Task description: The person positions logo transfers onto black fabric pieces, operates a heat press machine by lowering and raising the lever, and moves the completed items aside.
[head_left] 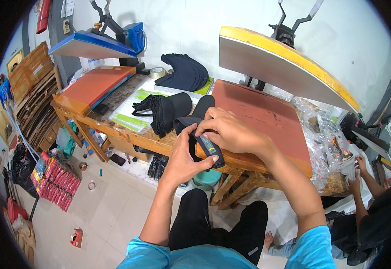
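Observation:
Above the wooden table's front edge, my left hand (180, 157) grips a black visor cap (218, 158) from the near side, its thumb pressed along the band. My right hand (233, 132) bends over the same cap from the right, fingers closed at the band. Between the hands lies a small clear film with a coloured emblem (208, 144) on the black cloth. The cap's far part reaches back over the table, partly hidden by my fingers. Just left of it sits a bunched pile of black visor caps (162, 112). Behind that, curved black brims (184, 74) are stacked.
A heat press with a raised yellow-edged plate (285, 62) stands over a reddish pad (262, 116). On the left, a blue press plate (92, 44) hangs above an orange pad (99, 87). Plastic bags (314, 139) lie right, near another person's hands (359, 172). Red packets (58, 184) cover the floor.

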A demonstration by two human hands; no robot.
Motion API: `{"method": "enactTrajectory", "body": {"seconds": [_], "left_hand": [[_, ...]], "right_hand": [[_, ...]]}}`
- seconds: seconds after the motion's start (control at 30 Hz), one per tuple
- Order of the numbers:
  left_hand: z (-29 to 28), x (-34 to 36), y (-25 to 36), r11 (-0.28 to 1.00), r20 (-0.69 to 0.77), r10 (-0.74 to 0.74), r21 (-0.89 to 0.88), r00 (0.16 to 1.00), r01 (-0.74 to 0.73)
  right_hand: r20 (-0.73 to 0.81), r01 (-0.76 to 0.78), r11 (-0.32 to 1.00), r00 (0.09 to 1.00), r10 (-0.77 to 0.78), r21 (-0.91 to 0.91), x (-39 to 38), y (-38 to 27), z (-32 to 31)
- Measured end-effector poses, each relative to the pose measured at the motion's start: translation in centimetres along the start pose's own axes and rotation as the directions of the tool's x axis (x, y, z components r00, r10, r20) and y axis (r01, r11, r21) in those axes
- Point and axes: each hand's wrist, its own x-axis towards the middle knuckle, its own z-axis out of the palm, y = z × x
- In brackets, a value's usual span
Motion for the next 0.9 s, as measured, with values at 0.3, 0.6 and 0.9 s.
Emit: {"method": "enactTrajectory", "body": {"seconds": [0.3, 0.6, 0.9], "left_hand": [[-0.2, -0.1, 0.2, 0.999, -0.012, 0.023, 0.023, 1.0, -0.023], [0.1, -0.1, 0.3, 1.0, -0.02, 0.012, 0.022, 1.0, -0.012], [0.6, 0.5, 0.3, 0.999, 0.025, 0.016, 0.029, 1.0, -0.017]], "right_hand": [[-0.156, 0.147, 0.938, 0.966, -0.204, -0.315, -4.1, -2.8, -0.8], [-0.497, -0.254, 0.964, 0.848, 0.184, -0.076, -20.6, -7.9, 1.9], [-0.162, -0.381, 0.911, 0.92, 0.357, -0.155, -23.8, -9.3, -1.6]]}}
